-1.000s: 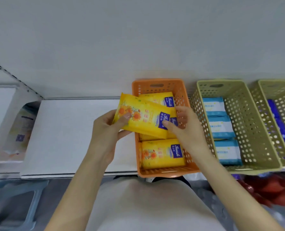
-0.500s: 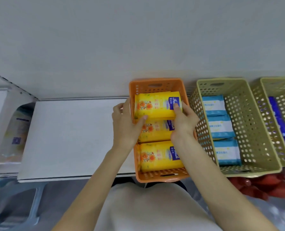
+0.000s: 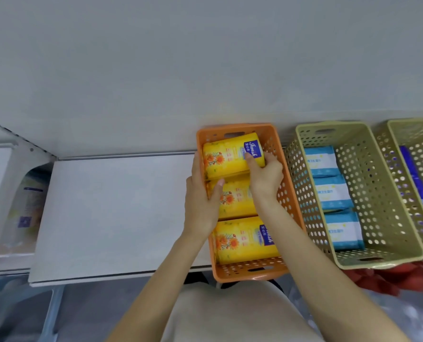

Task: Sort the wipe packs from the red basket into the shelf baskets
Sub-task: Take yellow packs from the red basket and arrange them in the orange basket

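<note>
Logged a change from a second back: far yellow pack (image 3: 227,156) then held tilted in the air over the left rim of orange basket (image 3: 250,274); now found down inside, at the far end by the back wall. Already at that end half a second back. Found right hand (image 3: 264,176) curled round the pack's right end, thumb on the blue label. Found left hand (image 3: 200,201) at the basket's left wall, fingers up along the rim, thumb tip at the pack's near-left corner; cannot tell whether gripping pack or only wall. Counted two more yellow packs (image 3: 245,240) nearer in the same basket, the middle one partly under both hands. Noted green basket (image 3: 383,183) just to the right, holding three light-blue packs (image 3: 321,161); second green basket (image 3: 418,149) at frame edge, holding dark-blue packs (image 3: 413,178). Glimpsed a blurred red shape (image 3: 388,277) below.
</note>
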`<state>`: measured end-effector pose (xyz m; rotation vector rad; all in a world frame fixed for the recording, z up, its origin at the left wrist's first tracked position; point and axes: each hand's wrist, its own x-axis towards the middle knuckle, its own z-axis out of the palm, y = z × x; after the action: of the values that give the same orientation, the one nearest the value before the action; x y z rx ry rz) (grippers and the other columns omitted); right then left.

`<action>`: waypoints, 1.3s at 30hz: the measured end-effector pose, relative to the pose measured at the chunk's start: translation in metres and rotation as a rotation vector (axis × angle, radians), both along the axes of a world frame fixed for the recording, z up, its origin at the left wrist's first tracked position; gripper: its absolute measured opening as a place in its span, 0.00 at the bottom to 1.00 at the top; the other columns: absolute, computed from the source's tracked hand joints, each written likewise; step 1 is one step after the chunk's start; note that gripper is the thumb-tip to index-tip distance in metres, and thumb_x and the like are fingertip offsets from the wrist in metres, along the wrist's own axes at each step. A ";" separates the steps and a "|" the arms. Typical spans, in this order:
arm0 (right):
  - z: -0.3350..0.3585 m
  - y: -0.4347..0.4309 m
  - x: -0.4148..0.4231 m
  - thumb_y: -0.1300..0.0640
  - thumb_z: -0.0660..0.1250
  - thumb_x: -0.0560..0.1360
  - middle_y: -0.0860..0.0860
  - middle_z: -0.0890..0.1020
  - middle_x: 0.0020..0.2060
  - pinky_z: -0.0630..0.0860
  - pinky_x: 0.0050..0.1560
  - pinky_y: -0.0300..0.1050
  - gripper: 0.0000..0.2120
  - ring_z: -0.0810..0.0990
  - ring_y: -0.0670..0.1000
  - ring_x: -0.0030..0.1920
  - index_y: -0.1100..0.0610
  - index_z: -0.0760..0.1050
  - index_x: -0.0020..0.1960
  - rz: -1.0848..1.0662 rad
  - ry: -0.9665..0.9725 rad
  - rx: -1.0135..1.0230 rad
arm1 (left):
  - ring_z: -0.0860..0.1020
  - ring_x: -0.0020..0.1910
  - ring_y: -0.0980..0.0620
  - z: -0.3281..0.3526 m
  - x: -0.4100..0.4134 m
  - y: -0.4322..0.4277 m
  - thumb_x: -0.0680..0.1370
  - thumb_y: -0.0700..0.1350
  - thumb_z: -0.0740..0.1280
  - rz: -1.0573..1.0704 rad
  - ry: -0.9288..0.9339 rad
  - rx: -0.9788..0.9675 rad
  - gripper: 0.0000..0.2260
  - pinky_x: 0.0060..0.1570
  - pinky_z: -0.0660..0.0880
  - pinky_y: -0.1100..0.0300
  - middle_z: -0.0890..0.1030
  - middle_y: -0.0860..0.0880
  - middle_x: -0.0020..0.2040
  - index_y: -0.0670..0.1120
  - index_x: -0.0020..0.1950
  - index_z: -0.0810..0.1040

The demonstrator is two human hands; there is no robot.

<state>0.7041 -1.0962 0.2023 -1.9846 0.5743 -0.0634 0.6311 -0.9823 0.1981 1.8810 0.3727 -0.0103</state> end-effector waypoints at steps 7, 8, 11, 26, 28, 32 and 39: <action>-0.012 -0.004 -0.013 0.46 0.62 0.78 0.58 0.66 0.72 0.59 0.73 0.49 0.33 0.63 0.56 0.73 0.62 0.58 0.75 0.326 0.018 -0.528 | 0.71 0.65 0.58 0.001 -0.002 0.001 0.77 0.64 0.55 0.012 -0.008 -0.060 0.28 0.62 0.74 0.47 0.67 0.64 0.64 0.65 0.75 0.49; -0.010 -0.003 -0.015 0.47 0.62 0.78 0.59 0.66 0.72 0.60 0.73 0.50 0.33 0.64 0.57 0.72 0.61 0.55 0.76 0.343 0.009 -0.570 | 0.71 0.65 0.57 0.000 -0.002 0.001 0.76 0.65 0.55 0.016 -0.005 -0.072 0.28 0.61 0.74 0.46 0.67 0.63 0.65 0.67 0.75 0.49; -0.004 -0.002 -0.020 0.49 0.62 0.79 0.58 0.71 0.68 0.65 0.67 0.51 0.32 0.70 0.58 0.68 0.57 0.53 0.77 0.368 -0.062 -0.617 | 0.72 0.66 0.55 0.000 -0.002 0.002 0.74 0.68 0.55 0.025 -0.001 -0.101 0.27 0.61 0.74 0.45 0.69 0.61 0.67 0.71 0.72 0.50; 0.012 -0.010 -0.003 0.58 0.58 0.81 0.58 0.71 0.69 0.62 0.69 0.57 0.25 0.68 0.60 0.69 0.57 0.56 0.76 0.463 0.064 -0.425 | 0.74 0.64 0.53 0.005 -0.003 0.002 0.79 0.59 0.58 0.071 0.023 -0.226 0.23 0.61 0.75 0.47 0.71 0.55 0.69 0.69 0.72 0.53; 0.011 -0.010 0.003 0.61 0.58 0.81 0.58 0.72 0.67 0.64 0.68 0.51 0.22 0.70 0.58 0.68 0.58 0.61 0.74 0.371 0.039 -0.260 | 0.75 0.63 0.54 0.008 -0.003 0.001 0.79 0.59 0.58 0.077 0.022 -0.232 0.23 0.60 0.76 0.48 0.72 0.56 0.67 0.69 0.72 0.54; 0.007 -0.016 0.000 0.68 0.55 0.80 0.60 0.68 0.68 0.63 0.68 0.49 0.24 0.69 0.60 0.67 0.60 0.60 0.75 0.452 0.045 -0.444 | 0.75 0.62 0.56 0.010 -0.005 -0.001 0.80 0.56 0.58 0.103 0.012 -0.255 0.22 0.58 0.77 0.52 0.72 0.56 0.67 0.66 0.73 0.56; -0.001 -0.030 -0.001 0.70 0.56 0.79 0.61 0.48 0.77 0.45 0.74 0.45 0.27 0.46 0.58 0.77 0.64 0.52 0.76 0.734 -0.081 -0.661 | 0.76 0.62 0.54 0.005 -0.005 -0.001 0.74 0.67 0.59 0.130 0.047 -0.250 0.25 0.59 0.76 0.47 0.75 0.56 0.66 0.66 0.70 0.65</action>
<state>0.7029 -1.1258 0.2016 -2.7039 -0.3023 0.1375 0.6264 -0.9837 0.2031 1.6098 0.5019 -0.0128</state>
